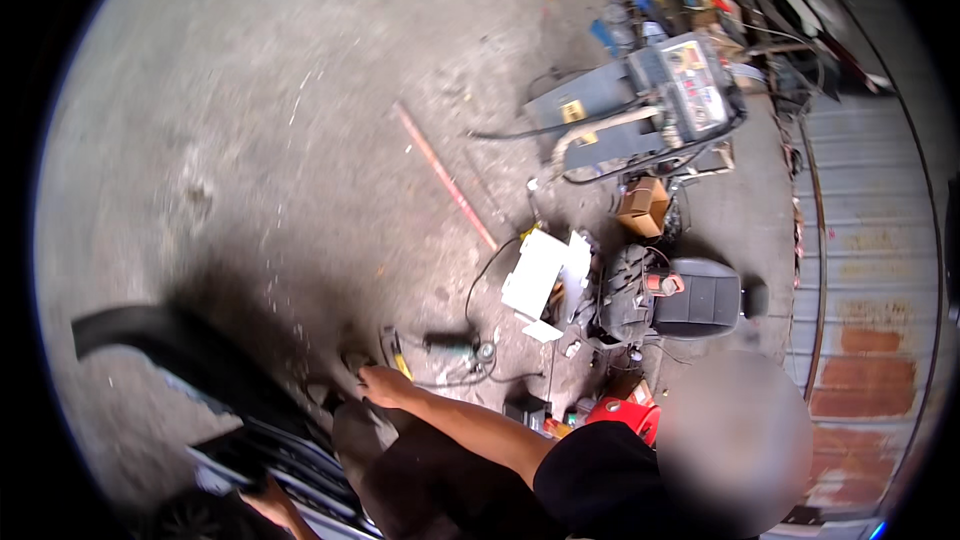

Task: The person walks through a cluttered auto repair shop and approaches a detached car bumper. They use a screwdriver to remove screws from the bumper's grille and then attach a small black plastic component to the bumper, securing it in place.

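A bare hand [268, 500] comes in low on the left, at the edge of a large black curved panel [190, 335] with a slatted part, like a car bumper. Whose hand that is I cannot tell, and its fingers are mostly hidden. My right hand does not show. Another person in a black shirt [600, 480] leans in from the lower right. That person's bare arm reaches across dark trousers, its hand [378, 386] low by the shoes. Beyond that hand lie a yellow-handled tool [399, 358] and a green-bodied tool [450, 343] with a hose and a round gauge [487, 351].
A reddish pole [445, 175] lies on the concrete floor. To the right stand a white open box [535, 275], a tyre [622, 290], a car seat [700, 298], a cardboard box [643, 205] and a red case [622, 414]. Farther off is a grey machine [690, 80] with hoses.
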{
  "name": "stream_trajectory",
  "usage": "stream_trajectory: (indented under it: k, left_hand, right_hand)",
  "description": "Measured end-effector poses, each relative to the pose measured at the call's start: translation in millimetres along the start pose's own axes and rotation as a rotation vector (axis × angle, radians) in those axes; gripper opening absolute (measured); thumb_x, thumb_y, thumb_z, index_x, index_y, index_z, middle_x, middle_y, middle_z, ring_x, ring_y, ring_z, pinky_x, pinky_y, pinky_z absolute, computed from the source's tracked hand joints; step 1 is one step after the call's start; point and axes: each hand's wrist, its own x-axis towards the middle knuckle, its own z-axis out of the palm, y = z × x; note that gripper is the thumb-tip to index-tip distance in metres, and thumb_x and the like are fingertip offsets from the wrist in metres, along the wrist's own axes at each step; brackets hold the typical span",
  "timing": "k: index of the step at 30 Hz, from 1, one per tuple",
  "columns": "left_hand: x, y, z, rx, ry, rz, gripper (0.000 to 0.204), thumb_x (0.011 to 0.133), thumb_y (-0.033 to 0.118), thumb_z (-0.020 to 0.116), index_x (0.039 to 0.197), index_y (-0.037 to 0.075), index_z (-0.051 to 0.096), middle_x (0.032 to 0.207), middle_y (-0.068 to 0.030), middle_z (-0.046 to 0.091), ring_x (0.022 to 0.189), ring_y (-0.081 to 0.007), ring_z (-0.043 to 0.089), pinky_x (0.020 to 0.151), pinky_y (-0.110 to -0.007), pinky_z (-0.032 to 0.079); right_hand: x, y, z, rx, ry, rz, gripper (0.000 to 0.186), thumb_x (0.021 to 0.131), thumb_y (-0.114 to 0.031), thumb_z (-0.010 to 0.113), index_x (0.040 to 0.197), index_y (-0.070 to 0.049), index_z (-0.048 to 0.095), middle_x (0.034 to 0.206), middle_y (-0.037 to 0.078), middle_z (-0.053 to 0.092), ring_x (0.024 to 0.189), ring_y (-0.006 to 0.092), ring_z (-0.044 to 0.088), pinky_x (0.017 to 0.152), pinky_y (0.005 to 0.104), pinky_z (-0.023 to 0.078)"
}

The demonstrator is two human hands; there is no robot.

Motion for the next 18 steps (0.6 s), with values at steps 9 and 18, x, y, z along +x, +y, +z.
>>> stream_trajectory:
  k: [9, 18]
  left_hand:
    - [-8, -12, 23, 0.125, 0.052, -0.019, 0.062, 0.079, 0.043, 0.069, 0.125, 0.01, 0.044, 0.1, -0.026, 0.066, 0.092, -0.046, 0.064, 0.077, -0.054, 0.052]
    - [18, -17, -1, 0.049, -0.063, -0.18, 0.078, 0.075, 0.044, 0.077, 0.135, 0.007, 0.045, 0.114, -0.0235, 0.064, 0.105, -0.0414, 0.062, 0.086, -0.046, 0.051]
  right_hand:
    - [-4, 99, -105, -0.108, 0.2, 0.236, 0.03, 0.089, -0.03, 0.053, 0.098, -0.001, 0.057, 0.094, 0.023, 0.066, 0.092, 0.041, 0.064, 0.078, 0.0517, 0.05]
    - [13, -1, 92, 0.46, -0.232, 0.176, 0.034, 0.094, -0.037, 0.062, 0.094, -0.003, 0.061, 0.075, 0.005, 0.066, 0.062, 0.0138, 0.062, 0.059, 0.0285, 0.049]
